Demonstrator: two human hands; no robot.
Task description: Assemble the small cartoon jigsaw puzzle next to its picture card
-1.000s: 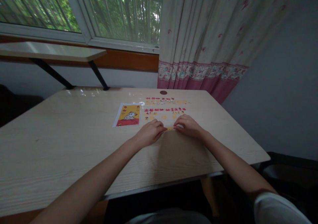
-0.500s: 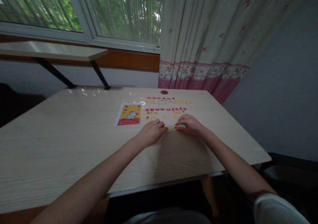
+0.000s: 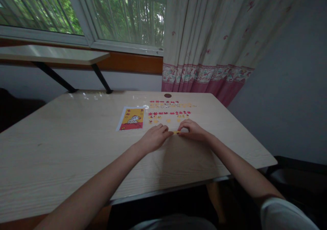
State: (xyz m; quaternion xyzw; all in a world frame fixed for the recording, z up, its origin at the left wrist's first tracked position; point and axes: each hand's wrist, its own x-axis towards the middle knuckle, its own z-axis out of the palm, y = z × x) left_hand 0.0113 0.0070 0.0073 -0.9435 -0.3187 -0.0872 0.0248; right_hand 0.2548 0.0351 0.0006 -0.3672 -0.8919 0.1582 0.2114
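Low over the table, my left hand [image 3: 156, 137] has its fingers curled together, with the tips at the left end of small yellow jigsaw pieces [image 3: 175, 132]. My right hand [image 3: 192, 130] closes thumb and fingers at the right end, on a yellow piece with a dark red patch [image 3: 178, 133]. The two pieces appear to touch; the fingers hide part of them. Just beyond my hands lie rows of loose pieces, among them a red row [image 3: 165, 113] and a farther yellow and white row [image 3: 171, 104]. Left of these rests a picture sheet [image 3: 133, 118] showing a white cartoon animal on yellow and red.
The pale wooden table [image 3: 84, 138] carries everything. A round brown disc [image 3: 168, 95] sits near its back edge. A raised shelf [image 3: 58, 54] on black legs stands at the back left. A curtain [image 3: 204, 53] hangs behind.
My right hand has moved slightly left, bringing its piece against the yellow one at my left fingertips. The left hand is almost still. The view has shifted a little.
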